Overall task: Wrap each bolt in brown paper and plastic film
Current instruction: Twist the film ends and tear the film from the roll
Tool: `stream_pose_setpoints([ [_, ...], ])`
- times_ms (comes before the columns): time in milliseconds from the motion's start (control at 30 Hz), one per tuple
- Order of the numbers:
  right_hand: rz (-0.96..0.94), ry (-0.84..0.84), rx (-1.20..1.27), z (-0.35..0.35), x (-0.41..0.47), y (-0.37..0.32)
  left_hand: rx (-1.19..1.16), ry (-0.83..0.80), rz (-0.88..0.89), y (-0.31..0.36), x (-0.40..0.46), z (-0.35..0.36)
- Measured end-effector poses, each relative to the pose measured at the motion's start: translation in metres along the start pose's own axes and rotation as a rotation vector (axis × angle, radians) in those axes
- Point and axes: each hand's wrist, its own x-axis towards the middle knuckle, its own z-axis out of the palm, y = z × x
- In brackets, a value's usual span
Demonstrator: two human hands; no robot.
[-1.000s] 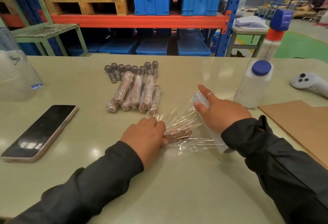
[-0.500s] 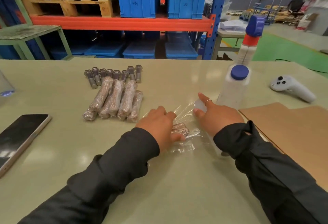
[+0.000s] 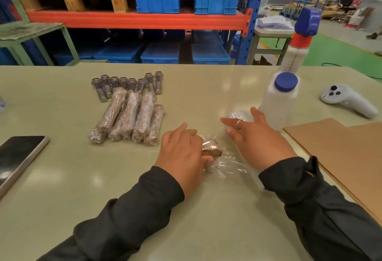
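Left hand [image 3: 183, 153]: fingers curled over the brown-paper-wrapped bolt [image 3: 211, 152].
Right hand [image 3: 258, 138]: grips the clear plastic film roll [image 3: 238, 116], index finger extended.

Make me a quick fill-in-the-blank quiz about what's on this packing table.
1. The bottle beside the right hand has a ____ cap.
2. The wrapped bolts lie in front of a row of ____ bolts.
3. The left hand presses a bolt wrapped in ____ paper.

Answers: blue; bare; brown
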Motion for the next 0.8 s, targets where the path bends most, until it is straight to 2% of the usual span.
stream_pose_setpoints([
  [100, -0.034, 0.105, 0.071, -0.002, -0.005, 0.001, -0.076, 0.095, 0.064, 0.004, 0.002, -0.011],
  [200, -0.071, 0.173, 0.096, -0.001, -0.009, -0.006, -0.133, 0.223, 0.048, 0.007, 0.003, -0.025],
  [400, -0.202, 0.189, 0.106, 0.003, -0.027, -0.022, -0.333, 0.348, 0.172, 0.011, -0.003, -0.031],
  [600, -0.238, 0.143, 0.219, 0.002, -0.030, -0.030, -0.786, 0.306, 0.072, 0.016, -0.007, -0.028],
  [733, -0.239, 0.185, 0.202, 0.004, -0.031, -0.033, -0.987, 0.211, 0.160, 0.019, -0.011, -0.032],
  [800, -0.232, 0.184, 0.276, 0.006, -0.033, -0.032, -1.097, 0.192, 0.127, 0.024, -0.011, -0.033],
])
